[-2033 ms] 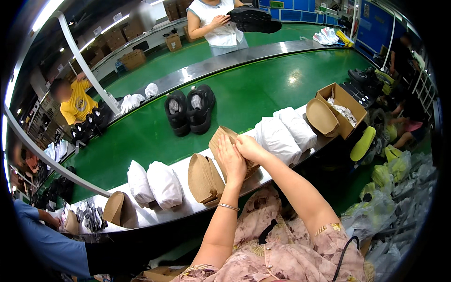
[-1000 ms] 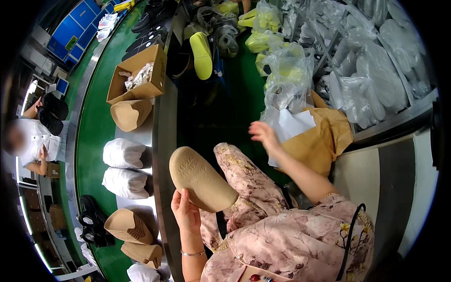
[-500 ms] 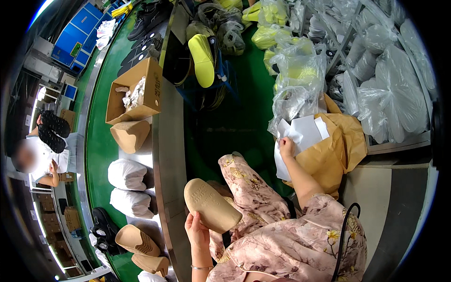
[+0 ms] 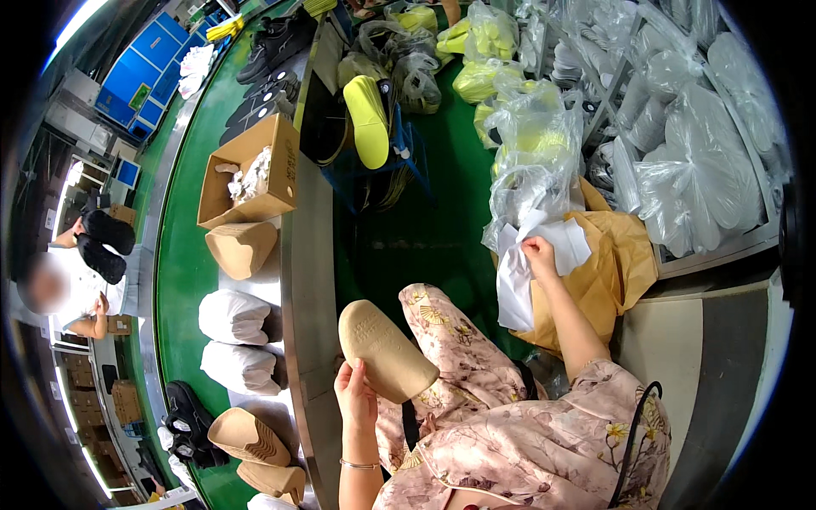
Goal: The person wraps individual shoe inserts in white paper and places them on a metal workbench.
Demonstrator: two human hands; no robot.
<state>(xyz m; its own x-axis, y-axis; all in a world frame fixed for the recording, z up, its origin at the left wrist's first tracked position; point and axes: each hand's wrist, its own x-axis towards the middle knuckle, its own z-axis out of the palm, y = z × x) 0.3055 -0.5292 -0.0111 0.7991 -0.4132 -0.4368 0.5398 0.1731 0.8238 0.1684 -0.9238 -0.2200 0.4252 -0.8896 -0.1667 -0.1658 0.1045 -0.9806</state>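
Observation:
My left hand (image 4: pixel 354 393) holds a tan moulded-pulp shoe insert (image 4: pixel 384 348) by its near side, thumb on its face, above my lap. The insert is tilted, its rounded end pointing up and left. Off to the right, the fingers of my right hand (image 4: pixel 539 253) pinch a thin white sheet of paper (image 4: pixel 515 293). That sheet hangs creased at the edge of a big brown paper wrapping (image 4: pixel 633 255). More white sheets (image 4: pixel 571 241) lie on the wrapping beside my hand.
Along the bench (image 4: pixel 297 365) at left stand an open carton (image 4: pixel 285 174), more tan inserts (image 4: pixel 242 246), white-wrapped inserts (image 4: pixel 231 316) and black shoes (image 4: pixel 189 421). Yellow-green insoles (image 4: pixel 367 123) stand ahead. Clear bags (image 4: pixel 697 178) of grey insoles fill a rack at right. A co-worker (image 4: pixel 76 293) handles black shoes across the line.
My right hand has moved slightly right, drawing the white sheet up and creasing it. The insert in my left hand has shifted slightly upward. Across the line, the co-worker's shoes have moved slightly.

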